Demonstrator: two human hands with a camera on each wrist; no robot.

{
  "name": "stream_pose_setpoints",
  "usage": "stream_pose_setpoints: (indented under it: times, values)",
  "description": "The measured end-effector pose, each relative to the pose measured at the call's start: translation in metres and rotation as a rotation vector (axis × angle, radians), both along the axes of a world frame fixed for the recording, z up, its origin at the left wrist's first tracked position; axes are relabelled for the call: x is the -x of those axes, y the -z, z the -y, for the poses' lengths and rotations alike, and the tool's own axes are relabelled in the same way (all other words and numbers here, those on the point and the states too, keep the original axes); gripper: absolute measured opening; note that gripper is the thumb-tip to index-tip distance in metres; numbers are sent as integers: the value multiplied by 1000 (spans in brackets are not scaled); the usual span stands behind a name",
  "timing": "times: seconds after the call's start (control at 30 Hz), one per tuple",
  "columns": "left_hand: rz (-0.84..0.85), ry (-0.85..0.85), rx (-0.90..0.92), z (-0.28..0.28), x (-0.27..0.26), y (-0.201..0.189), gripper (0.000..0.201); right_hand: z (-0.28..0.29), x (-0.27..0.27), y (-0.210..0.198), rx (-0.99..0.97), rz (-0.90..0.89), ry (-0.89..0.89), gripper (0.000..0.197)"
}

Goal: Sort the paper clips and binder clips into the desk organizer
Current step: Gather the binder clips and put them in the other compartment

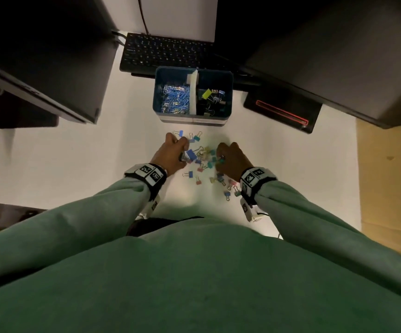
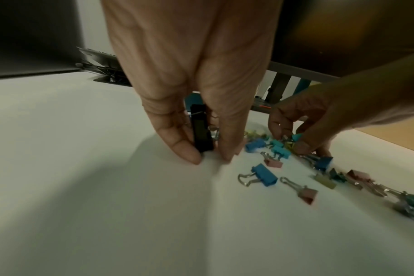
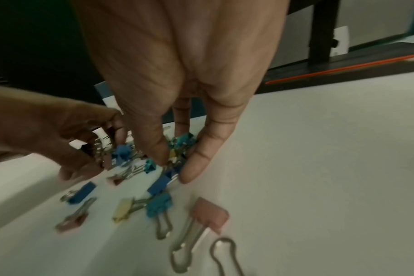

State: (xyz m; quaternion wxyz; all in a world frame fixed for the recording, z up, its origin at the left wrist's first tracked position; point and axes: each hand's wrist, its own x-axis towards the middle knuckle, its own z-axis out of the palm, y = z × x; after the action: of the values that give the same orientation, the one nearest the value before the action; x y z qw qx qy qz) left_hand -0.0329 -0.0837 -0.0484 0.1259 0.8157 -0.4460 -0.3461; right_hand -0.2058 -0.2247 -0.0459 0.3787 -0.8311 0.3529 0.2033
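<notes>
A blue desk organizer stands at the back of the white desk, with blue paper clips in its left compartment and binder clips in its right. Several small coloured binder clips lie scattered in front of it. My left hand pinches a black binder clip upright against the desk. My right hand curls its fingers and thumb round a bunch of small clips, a teal binder clip among them.
A black keyboard lies behind the organizer. Dark monitor panels overhang on the left and right. A black base with a red stripe sits at the right. Cardboard borders the desk's right side.
</notes>
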Motion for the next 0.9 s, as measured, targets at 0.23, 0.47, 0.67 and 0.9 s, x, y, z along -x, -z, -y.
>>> stream_pose_setpoints:
  times: [0.23, 0.47, 0.67, 0.9]
  values:
    - [-61, -74, 77, -6, -5, -14, 17, 28, 29, 3, -125, 89, 171, 33]
    - [-91, -55, 363, 52, -6, -84, 9, 34, 38, 6, -174, 137, 276, 22]
    - [76, 58, 263, 107, -15, -86, 41, 33, 44, 7, -266, 198, 372, 12]
    - [-8, 50, 205, 30, -7, -63, 53, 45, 10, -46, -381, 518, 530, 11]
